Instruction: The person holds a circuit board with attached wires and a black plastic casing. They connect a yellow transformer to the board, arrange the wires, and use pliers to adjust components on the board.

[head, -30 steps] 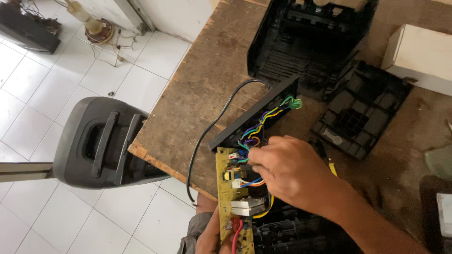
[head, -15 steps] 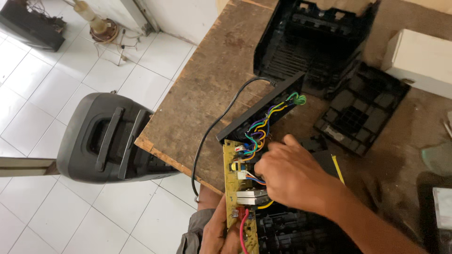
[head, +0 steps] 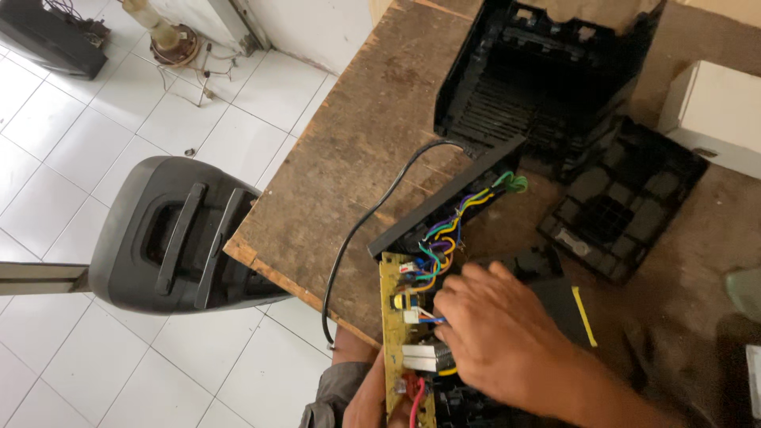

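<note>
Surface: worn brown wooden surface [head: 357,143], holding the dismantled black plastic housing [head: 539,71].
Board: yellow-green circuit board with coloured wires [head: 400,333] at the near edge; light, stiff, fragile; best held by its bare edges.
Right hand [head: 495,341]: fingers curled over components, grip unclear.
Left hand [head: 369,396]: grip closed on the board's lower edge.

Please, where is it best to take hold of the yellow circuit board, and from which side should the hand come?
Probably by its bare long edge, from the left side over the table edge. The yellow circuit board stands on edge, its component face covered by the right hand and coloured wires. The left hand already supports its lower end from below.
</note>
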